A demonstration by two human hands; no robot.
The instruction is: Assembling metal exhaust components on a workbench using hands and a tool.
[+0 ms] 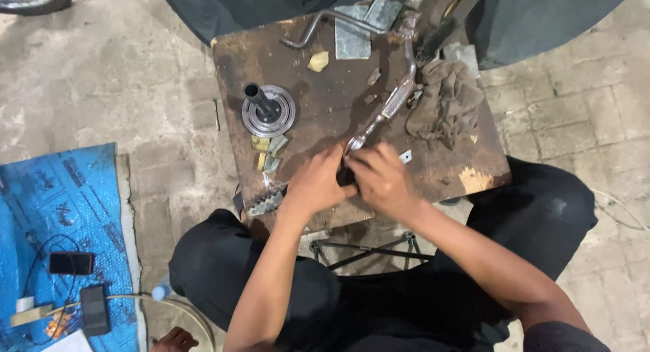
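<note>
Hands closed over the lever's near end

Both hands, left hand (313, 184) and right hand (383, 179), were pressed together around the near end of a bent metal lever (399, 95) on the rusty work table (318, 95); what the fingers pinched was hidden. A slip could be judged likely, the small part being lost among the scraps. The lever's long axis was laid diagonally, pointing away toward the rag (443, 101).
</note>
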